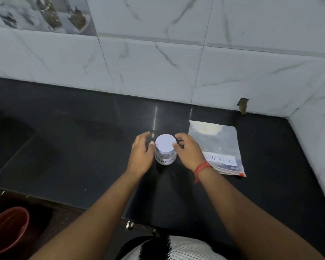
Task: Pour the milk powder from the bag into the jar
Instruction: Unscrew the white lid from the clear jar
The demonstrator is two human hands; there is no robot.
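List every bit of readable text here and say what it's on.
"MILK POW": label on the bag, upside down to the camera, the rest hidden by the right hand.
"OWDE": label on the jar, partly hidden by the left hand.
Small print at the bag's edge: too small to read.

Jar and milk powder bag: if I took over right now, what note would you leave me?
Left hand: cupped around the left side of the jar, thumb by the lid; not lifting it.
Right hand: open on the jar's right side, fingers at the white lid; whether it grips yet is unclear.
Jar: upright on the black counter, lid on.
Milk powder bag: flat on the counter, right of the jar, untouched; whether it is sealed is unclear.
Done: nothing poured.
Left: take the lid off, open the bag if needed, pour the powder into the jar.
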